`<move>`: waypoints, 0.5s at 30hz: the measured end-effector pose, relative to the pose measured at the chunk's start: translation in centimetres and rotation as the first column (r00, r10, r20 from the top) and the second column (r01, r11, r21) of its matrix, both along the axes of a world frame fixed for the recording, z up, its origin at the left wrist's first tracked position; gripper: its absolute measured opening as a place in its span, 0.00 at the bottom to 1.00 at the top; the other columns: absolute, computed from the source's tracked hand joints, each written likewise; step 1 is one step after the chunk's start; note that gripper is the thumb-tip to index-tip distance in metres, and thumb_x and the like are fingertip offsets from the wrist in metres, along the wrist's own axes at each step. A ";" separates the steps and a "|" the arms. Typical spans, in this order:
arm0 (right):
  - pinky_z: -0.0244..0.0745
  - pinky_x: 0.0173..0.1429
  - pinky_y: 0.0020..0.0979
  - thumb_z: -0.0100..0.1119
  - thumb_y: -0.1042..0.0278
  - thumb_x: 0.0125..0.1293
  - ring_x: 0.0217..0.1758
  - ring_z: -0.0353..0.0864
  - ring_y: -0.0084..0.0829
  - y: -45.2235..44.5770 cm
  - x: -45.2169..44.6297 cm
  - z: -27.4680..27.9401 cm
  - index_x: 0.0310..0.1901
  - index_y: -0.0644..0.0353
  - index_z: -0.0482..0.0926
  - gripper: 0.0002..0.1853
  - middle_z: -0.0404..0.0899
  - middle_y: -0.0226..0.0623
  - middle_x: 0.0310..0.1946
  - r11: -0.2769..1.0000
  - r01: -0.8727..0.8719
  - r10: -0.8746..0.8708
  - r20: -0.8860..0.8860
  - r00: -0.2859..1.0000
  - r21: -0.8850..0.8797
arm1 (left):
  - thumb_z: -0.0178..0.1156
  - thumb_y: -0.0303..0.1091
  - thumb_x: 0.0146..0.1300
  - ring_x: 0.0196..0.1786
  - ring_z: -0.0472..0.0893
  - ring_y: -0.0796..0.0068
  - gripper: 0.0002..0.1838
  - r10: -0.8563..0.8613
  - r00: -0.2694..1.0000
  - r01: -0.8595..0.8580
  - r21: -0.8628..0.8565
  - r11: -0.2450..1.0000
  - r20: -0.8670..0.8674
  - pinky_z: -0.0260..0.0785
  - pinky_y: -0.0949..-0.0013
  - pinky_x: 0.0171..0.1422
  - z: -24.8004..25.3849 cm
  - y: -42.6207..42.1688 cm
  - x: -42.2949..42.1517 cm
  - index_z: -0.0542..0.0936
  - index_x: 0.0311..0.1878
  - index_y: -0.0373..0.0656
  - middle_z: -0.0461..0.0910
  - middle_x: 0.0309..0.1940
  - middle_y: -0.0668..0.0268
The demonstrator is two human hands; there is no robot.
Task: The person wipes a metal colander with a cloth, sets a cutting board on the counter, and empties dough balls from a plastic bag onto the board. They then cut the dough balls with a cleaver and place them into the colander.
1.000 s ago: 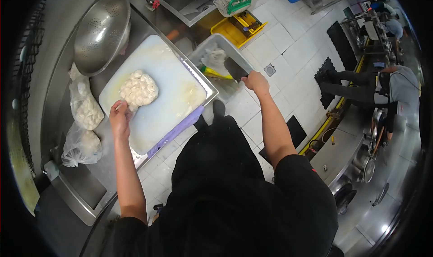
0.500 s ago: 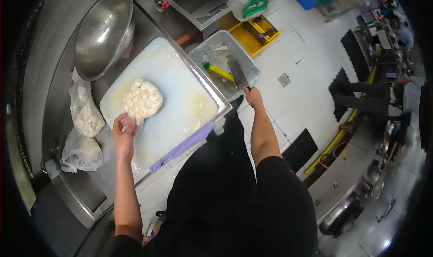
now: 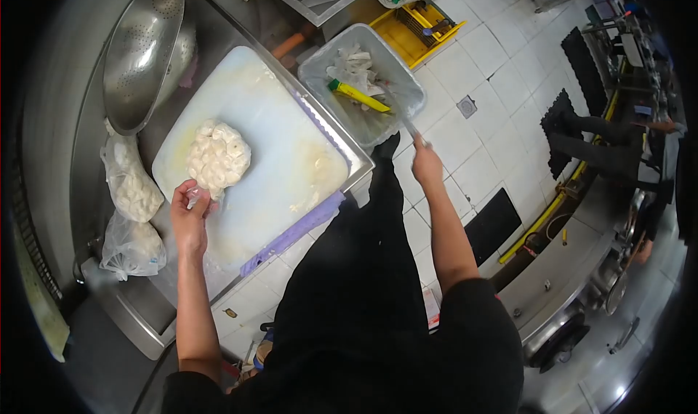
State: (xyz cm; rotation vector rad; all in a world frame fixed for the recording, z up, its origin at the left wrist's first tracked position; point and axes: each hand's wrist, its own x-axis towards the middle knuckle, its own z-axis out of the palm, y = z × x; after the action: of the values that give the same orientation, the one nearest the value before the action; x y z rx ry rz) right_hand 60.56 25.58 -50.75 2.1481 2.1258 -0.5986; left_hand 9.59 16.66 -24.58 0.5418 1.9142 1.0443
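A bulging clear bag of pale, lumpy pieces (image 3: 218,154) lies on the white cutting board (image 3: 283,152). My left hand (image 3: 190,216) pinches the bag's gathered plastic end at the board's left side. Out to the right, my right hand (image 3: 427,165) is closed around the handle of a wide-bladed knife (image 3: 404,116). The blade, seen nearly edge-on, hangs over the rim of a grey bin (image 3: 416,98). Inside the bin are crumpled clear plastic and a yellow-green packet (image 3: 361,96).
Left of the board are two more clear bags (image 3: 133,185) (image 3: 134,247) and a perforated metal colander (image 3: 143,54). A purple cloth (image 3: 291,232) sticks out beneath the board. Behind the bin stands a yellow bucket (image 3: 411,36). A person (image 3: 596,149) stands at the far right.
The knife has turned from showing its broad face to nearly edge-on, still over the bin. My left hand keeps its hold on the bag's end. The camera view has shifted.
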 end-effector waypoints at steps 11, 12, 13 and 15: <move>0.78 0.57 0.52 0.54 0.82 0.58 0.51 0.84 0.56 -14.0 9.0 0.5 0.70 0.50 0.79 0.35 0.86 0.53 0.46 0.995 0.044 -0.056 -0.131 0.990 -0.091 | 0.65 0.36 0.74 0.50 0.83 0.78 0.21 0.037 0.997 -0.039 -0.030 0.999 -0.071 0.77 0.69 0.52 1.9 -1.4 -0.2 0.78 0.67 0.42 0.86 0.50 0.67; 0.78 0.61 0.52 0.54 0.79 0.59 0.56 0.85 0.54 -14.5 9.8 4.2 0.71 0.53 0.76 0.35 0.87 0.53 0.51 0.987 0.137 -0.152 -0.218 0.964 -0.084 | 0.65 0.36 0.74 0.49 0.83 0.78 0.20 0.084 0.994 -0.083 0.024 0.996 -0.070 0.78 0.69 0.51 2.2 -1.8 -0.1 0.79 0.66 0.43 0.86 0.51 0.67; 0.77 0.66 0.51 0.56 0.72 0.60 0.60 0.84 0.57 -13.1 8.3 11.4 0.71 0.48 0.75 0.33 0.85 0.57 0.56 0.897 0.361 -0.395 -0.093 0.914 -0.257 | 0.66 0.36 0.74 0.49 0.83 0.78 0.19 0.138 0.985 -0.135 0.032 0.990 -0.106 0.79 0.68 0.50 2.0 -2.2 0.0 0.79 0.65 0.42 0.85 0.51 0.66; 0.81 0.55 0.45 0.59 0.67 0.67 0.52 0.89 0.53 -12.9 11.0 14.8 0.66 0.56 0.75 0.25 0.86 0.58 0.49 0.910 0.359 -0.406 -0.283 0.869 -0.205 | 0.68 0.36 0.72 0.47 0.84 0.75 0.21 0.185 0.972 -0.184 0.016 0.983 -0.145 0.79 0.69 0.47 1.6 -2.1 0.5 0.79 0.64 0.40 0.85 0.50 0.63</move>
State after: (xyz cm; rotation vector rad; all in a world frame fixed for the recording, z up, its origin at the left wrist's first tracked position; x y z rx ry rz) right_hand 71.54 12.69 -35.94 2.5493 1.7011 -1.1730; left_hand 10.12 14.52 -23.01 0.4583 2.1246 1.1517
